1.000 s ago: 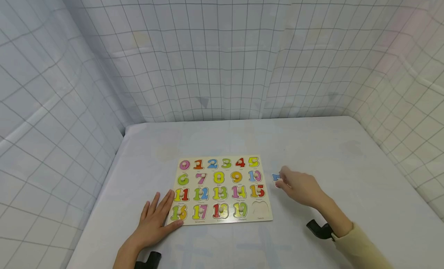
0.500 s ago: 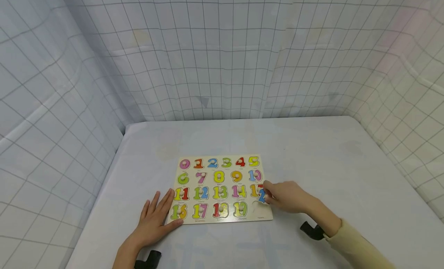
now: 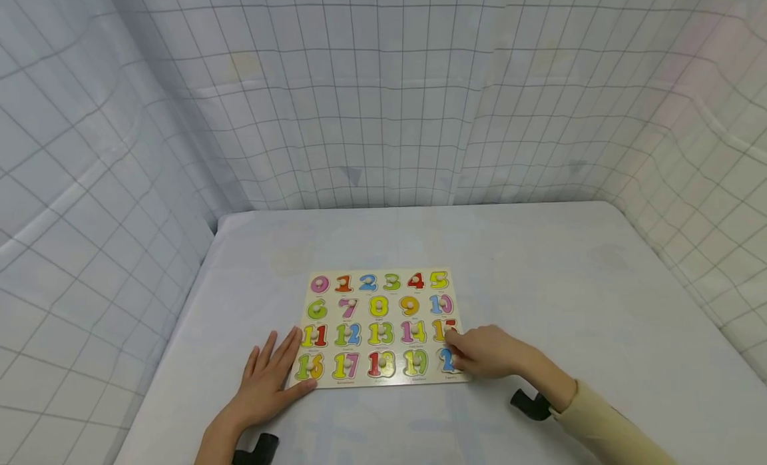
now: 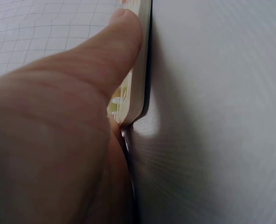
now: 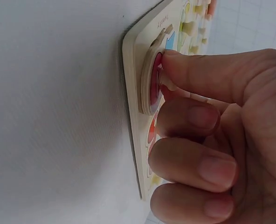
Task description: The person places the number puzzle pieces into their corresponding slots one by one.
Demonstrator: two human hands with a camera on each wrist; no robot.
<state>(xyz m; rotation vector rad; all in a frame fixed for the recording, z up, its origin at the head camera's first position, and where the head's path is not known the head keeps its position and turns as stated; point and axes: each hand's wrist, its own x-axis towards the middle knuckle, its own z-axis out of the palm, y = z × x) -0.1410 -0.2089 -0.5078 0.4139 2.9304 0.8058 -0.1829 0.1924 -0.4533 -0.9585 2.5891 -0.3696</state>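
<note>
A wooden number puzzle board (image 3: 431,377) lies on the table, with knobbed number pieces in rows from 0 to 19. My left hand (image 3: 263,384) rests on its lower left corner, fingers spread; in the left wrist view the thumb (image 4: 114,46) lies along the board's edge (image 4: 140,79). At the lower right recess, my right hand (image 3: 491,352) pinches the number 20 puzzle piece (image 3: 446,360). The right wrist view shows that piece (image 5: 149,88) standing proud of the board, thumb and forefinger at its knob, other fingers curled. The fingers partly hide its right half.
A white cloth covers the table (image 3: 539,265). Grid-patterned curtains (image 3: 383,105) stand behind it and on both sides. Black wrist mounts (image 3: 530,405) sit below each wrist.
My right hand took the number 20 piece from the table right of the board and moved it left and down to the lower right recess. The left hand stayed in place.
</note>
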